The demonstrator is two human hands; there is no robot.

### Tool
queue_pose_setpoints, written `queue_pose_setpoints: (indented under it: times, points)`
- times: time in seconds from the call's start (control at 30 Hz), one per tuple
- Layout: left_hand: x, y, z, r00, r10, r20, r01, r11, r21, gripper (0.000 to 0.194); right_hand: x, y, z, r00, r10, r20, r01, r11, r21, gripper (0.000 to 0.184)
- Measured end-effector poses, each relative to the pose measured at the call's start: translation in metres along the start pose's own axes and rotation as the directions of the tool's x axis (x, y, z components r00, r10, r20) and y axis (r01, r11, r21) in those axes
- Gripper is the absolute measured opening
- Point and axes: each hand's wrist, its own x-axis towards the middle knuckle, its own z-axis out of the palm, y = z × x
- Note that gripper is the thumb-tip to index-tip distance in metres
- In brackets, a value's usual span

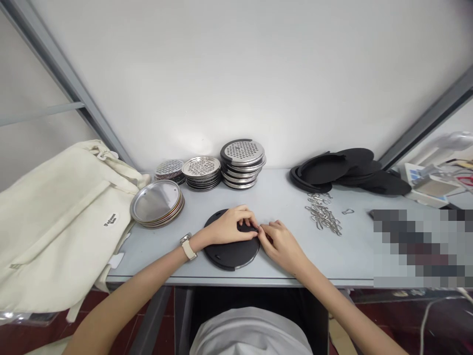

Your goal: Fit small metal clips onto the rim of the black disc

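Head view: the black disc (231, 255) lies flat on the tabletop (354, 261), near its front edge. It is probably light, stiff and smooth; best held by the rim. The left hand (236, 224) reaches across it, pinching its right rim. The right hand (281, 245), forearm angled inward, pinches there too; object indiscernible.

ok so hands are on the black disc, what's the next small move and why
I'd probably slide the right hand's fingertips along the rim toward the near side, the left hand steadying the black disc. Both hands' fingertips are close together at its right edge, and a strip of metal edge shows at the near right, uncovered by black.
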Motion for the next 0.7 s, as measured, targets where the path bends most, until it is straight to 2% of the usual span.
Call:
queue_pose_setpoints:
  times: [0.2, 0.3, 0.7]
  points:
    - [-0.0008, 0.0034, -0.0012, 1.0, 0.029, 0.006, -0.029, 0.999, 0.038, 0.009, -0.0003, -0.0009, -0.0019, 1.0, -0.017, 0.008, 0.017, 1.0, -0.022, 0.03]
    - [-0.0007, 0.0038, -0.002, 1.0, 0.014, 0.004, -0.014, 0.997, 0.069, 0.016, -0.0002, -0.0008, -0.0024, 1.0, -0.027, 0.003, 0.027, 0.999, -0.018, 0.029]
    - [-0.0005, 0.0004, -0.0007, 1.0, -0.02, 0.007, 0.019, 0.999, 0.026, 0.021, -0.0011, -0.0018, -0.0019, 1.0, -0.014, -0.013, 0.014, 1.0, -0.001, 0.03]
